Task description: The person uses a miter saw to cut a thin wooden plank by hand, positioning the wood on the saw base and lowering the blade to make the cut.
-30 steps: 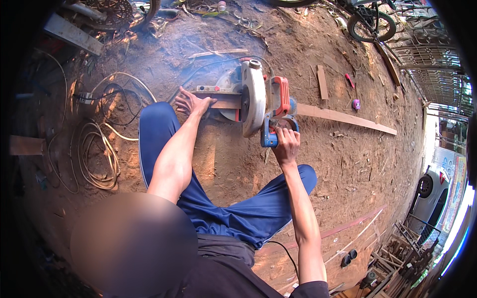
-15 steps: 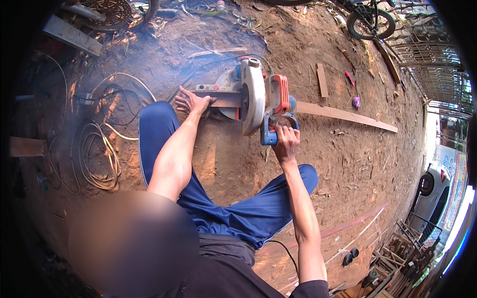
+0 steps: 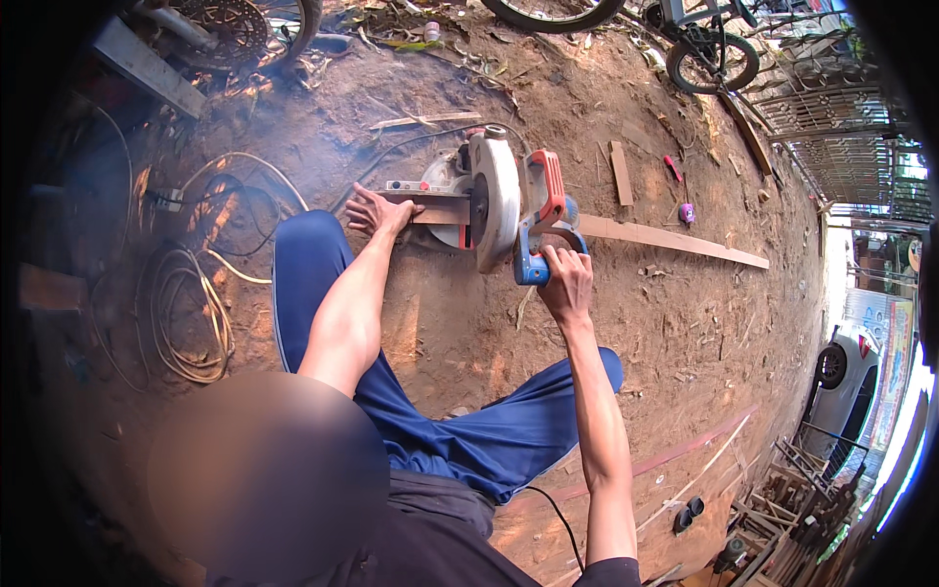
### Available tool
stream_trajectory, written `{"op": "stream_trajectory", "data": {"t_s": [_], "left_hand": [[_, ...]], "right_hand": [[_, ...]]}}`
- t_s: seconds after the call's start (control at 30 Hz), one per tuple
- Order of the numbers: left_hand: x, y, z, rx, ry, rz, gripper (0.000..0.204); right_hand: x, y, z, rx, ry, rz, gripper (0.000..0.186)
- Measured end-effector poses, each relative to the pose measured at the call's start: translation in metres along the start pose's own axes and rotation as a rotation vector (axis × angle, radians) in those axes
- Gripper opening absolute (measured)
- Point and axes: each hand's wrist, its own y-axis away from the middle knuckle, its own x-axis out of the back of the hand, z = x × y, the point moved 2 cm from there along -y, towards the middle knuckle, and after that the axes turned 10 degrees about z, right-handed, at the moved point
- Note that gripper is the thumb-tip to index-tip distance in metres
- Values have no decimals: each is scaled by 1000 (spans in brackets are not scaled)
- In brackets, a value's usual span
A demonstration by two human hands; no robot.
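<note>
A miter saw (image 3: 497,201) with a pale blade guard and an orange top handle stands on the dirt ahead of me. My right hand (image 3: 567,282) is wrapped around its blue grip. Wooden board (image 3: 445,211) lies along the saw's fence, left of the guard. My left hand (image 3: 380,211) rests at that board's left end, fingers spread over the fence and thumb stretched along the wood. From the saw's right side a long wooden strip (image 3: 675,243) reaches across the ground. The guard hides the blade and whether the two wooden parts join.
Coiled cable (image 3: 196,318) lies to the left, near a power strip (image 3: 168,200). Beyond the strip are a short wood offcut (image 3: 621,174), a pink-handled tool (image 3: 672,168) and a small purple object (image 3: 686,212). A bicycle wheel (image 3: 712,65) stands at the far right.
The haze around the saw has thinned. The view has shifted slightly, bringing more of the far bicycle into sight. Both hands keep their places on the board and the blue grip.
</note>
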Motion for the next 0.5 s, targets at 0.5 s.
{"op": "stream_trajectory", "data": {"t_s": [0.5], "left_hand": [[-1,0,-3,-18,-17,43,147]], "right_hand": [[49,-68,7,2,-27,-142,35]]}}
